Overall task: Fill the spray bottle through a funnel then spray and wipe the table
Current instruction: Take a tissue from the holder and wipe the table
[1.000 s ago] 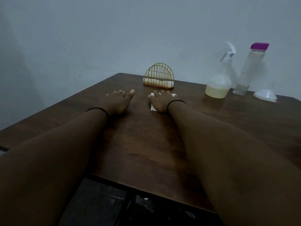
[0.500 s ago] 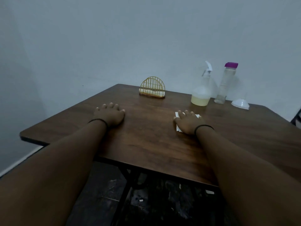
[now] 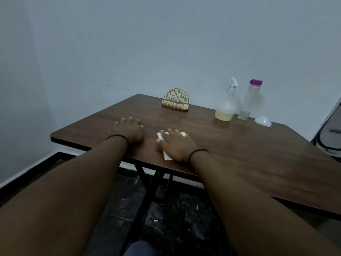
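Observation:
My right hand (image 3: 176,145) lies flat on a white tissue (image 3: 167,157) near the front edge of the brown table (image 3: 258,159), pressing it to the wood. My left hand (image 3: 129,131) rests palm down on the table just to its left, holding nothing. At the back right stands the clear spray bottle (image 3: 226,106) with yellowish liquid in its base and its white trigger head on. Beside it is a tall clear bottle (image 3: 249,100) with a purple cap, nearly empty. A white funnel (image 3: 263,120) sits upside down to the right of that.
A gold wire napkin holder (image 3: 175,101) with tissues stands at the table's far edge by the wall. The table's black folding legs (image 3: 147,182) and dark floor show below. A dark chair-like object (image 3: 330,133) is at the right edge.
My right hand has slid the tissue leftward and toward me, close to my left hand. The view has pulled back, so the table looks farther away.

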